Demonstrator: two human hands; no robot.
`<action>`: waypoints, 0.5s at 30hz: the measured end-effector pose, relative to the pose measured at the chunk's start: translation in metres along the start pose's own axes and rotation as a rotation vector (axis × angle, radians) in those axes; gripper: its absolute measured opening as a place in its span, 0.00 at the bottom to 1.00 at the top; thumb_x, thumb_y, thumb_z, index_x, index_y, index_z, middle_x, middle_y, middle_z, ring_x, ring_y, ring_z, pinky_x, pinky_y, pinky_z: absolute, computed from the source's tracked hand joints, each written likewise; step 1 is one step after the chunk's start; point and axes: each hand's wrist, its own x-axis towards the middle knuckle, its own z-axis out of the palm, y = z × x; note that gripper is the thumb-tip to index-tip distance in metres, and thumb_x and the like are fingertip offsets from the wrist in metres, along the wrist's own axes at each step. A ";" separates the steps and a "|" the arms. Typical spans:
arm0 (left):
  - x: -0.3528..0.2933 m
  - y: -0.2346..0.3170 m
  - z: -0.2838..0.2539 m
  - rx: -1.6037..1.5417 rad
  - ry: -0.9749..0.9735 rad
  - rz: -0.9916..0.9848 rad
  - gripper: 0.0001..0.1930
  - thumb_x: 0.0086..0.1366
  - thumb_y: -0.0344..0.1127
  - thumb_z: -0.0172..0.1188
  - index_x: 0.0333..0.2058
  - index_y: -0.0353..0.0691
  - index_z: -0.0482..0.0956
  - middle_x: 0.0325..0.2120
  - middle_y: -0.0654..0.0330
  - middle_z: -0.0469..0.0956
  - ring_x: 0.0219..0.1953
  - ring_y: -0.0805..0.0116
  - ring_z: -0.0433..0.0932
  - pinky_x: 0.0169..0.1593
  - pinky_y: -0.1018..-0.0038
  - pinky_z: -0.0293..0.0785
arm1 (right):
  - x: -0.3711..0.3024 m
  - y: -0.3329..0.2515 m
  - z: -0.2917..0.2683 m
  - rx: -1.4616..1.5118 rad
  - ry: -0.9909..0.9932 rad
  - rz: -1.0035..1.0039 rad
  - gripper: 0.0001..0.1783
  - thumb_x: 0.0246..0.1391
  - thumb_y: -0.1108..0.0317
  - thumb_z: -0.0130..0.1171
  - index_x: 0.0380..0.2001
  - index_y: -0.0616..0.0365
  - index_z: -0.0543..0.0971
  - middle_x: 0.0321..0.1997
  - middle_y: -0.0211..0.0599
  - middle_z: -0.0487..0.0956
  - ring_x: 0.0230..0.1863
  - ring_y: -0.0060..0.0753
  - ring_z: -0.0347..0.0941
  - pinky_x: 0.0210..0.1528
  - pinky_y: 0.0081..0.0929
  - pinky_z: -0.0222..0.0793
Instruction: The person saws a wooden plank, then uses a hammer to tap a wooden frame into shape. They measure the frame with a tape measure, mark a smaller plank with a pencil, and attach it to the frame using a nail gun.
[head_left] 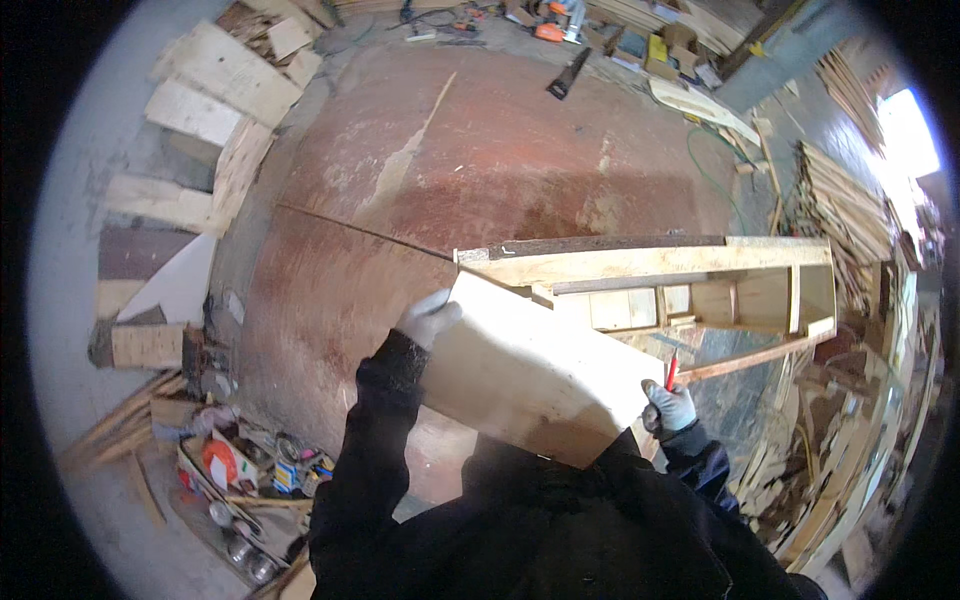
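Note:
A pale rectangular wooden board (535,370) is held up tilted before my body. My left hand (428,318), in a light glove, grips its left edge. At the opposite end, my gloved right hand (670,408) is closed around a red pencil (672,370), its dark tip pointing up, and sits against the board's right edge. Just beyond the board lies a long wooden frame (620,262) with cross pieces and several compartments; the board hides its near left part.
The frame rests on a large reddish worktop (480,150). A handsaw (569,75) lies near its far edge. Cut boards (225,75) line the left floor, above a box of tools and cans (225,465). Stacked strips (845,200) and wood scraps (830,440) fill the right.

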 end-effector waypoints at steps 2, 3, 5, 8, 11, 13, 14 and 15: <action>0.025 0.032 0.000 -0.006 -0.131 0.014 0.18 0.69 0.34 0.57 0.55 0.31 0.76 0.47 0.60 0.80 0.49 0.71 0.77 0.55 0.73 0.72 | -0.011 0.034 0.017 0.129 0.090 -0.040 0.10 0.57 0.64 0.66 0.27 0.55 0.76 0.14 0.29 0.71 0.11 0.23 0.66 0.11 0.23 0.58; 0.040 0.051 0.002 0.000 -0.186 0.053 0.19 0.69 0.33 0.57 0.55 0.31 0.75 0.47 0.58 0.80 0.48 0.70 0.78 0.56 0.73 0.71 | -0.015 0.048 0.025 0.217 0.108 -0.050 0.10 0.57 0.64 0.66 0.28 0.55 0.76 0.14 0.28 0.71 0.10 0.24 0.65 0.11 0.23 0.58; 0.064 0.084 0.010 0.039 -0.243 0.287 0.16 0.69 0.31 0.56 0.53 0.32 0.77 0.47 0.57 0.81 0.47 0.69 0.79 0.53 0.72 0.74 | -0.020 0.071 0.033 0.260 0.143 -0.108 0.11 0.60 0.63 0.63 0.27 0.55 0.75 0.14 0.29 0.71 0.10 0.24 0.64 0.11 0.23 0.57; 0.081 0.118 -0.005 0.009 -0.141 0.209 0.18 0.69 0.33 0.57 0.55 0.33 0.77 0.47 0.57 0.81 0.48 0.71 0.79 0.52 0.73 0.74 | -0.021 0.097 0.042 0.350 0.201 -0.119 0.13 0.63 0.59 0.58 0.27 0.53 0.74 0.14 0.30 0.70 0.09 0.25 0.62 0.11 0.23 0.55; 0.075 0.104 -0.032 0.095 -0.046 0.308 0.17 0.69 0.32 0.57 0.55 0.34 0.77 0.47 0.58 0.81 0.47 0.72 0.79 0.50 0.75 0.74 | -0.019 0.123 0.055 0.559 0.203 -0.078 0.13 0.64 0.56 0.56 0.29 0.51 0.73 0.17 0.30 0.70 0.11 0.24 0.61 0.12 0.22 0.54; 0.064 0.070 -0.045 0.207 0.009 0.248 0.18 0.68 0.32 0.57 0.55 0.34 0.77 0.48 0.58 0.80 0.48 0.72 0.78 0.51 0.77 0.73 | -0.020 0.138 0.068 0.531 0.201 -0.149 0.15 0.63 0.53 0.57 0.29 0.51 0.73 0.17 0.30 0.71 0.11 0.23 0.61 0.12 0.22 0.54; 0.058 0.049 -0.048 0.216 -0.009 0.288 0.18 0.68 0.31 0.57 0.55 0.34 0.76 0.49 0.59 0.79 0.49 0.73 0.77 0.51 0.77 0.72 | -0.022 0.146 0.077 0.551 0.212 -0.177 0.16 0.63 0.52 0.57 0.29 0.50 0.73 0.17 0.30 0.71 0.11 0.23 0.61 0.12 0.22 0.54; 0.051 0.027 -0.051 0.234 -0.017 0.298 0.19 0.68 0.31 0.57 0.56 0.34 0.76 0.49 0.59 0.79 0.50 0.74 0.76 0.51 0.78 0.72 | -0.023 0.150 0.085 0.560 0.248 -0.104 0.17 0.61 0.50 0.58 0.29 0.51 0.74 0.17 0.30 0.71 0.11 0.23 0.61 0.12 0.22 0.54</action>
